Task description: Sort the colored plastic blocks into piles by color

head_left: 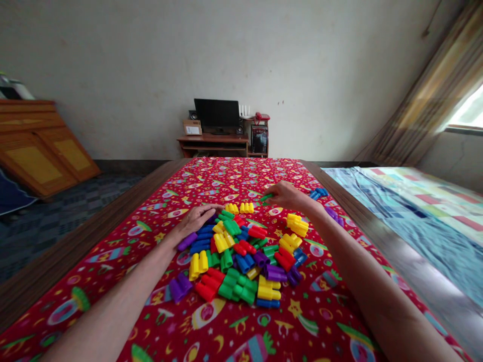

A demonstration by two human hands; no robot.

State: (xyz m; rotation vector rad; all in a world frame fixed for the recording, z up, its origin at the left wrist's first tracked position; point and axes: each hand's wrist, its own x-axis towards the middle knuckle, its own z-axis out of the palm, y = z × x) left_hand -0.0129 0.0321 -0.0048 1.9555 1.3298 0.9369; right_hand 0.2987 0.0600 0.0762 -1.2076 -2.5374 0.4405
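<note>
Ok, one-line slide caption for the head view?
On a red patterned cloth, the left hand rests on a pile of coloured plastic blocks; the right hand pinches a green piece.

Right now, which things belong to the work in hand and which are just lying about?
In hand: left hand resting on the pile of blocks; right hand pinching a green block; red cloth under them.
Lying about: monitor, desk, cabinet, curtain, bed sheet.
</note>
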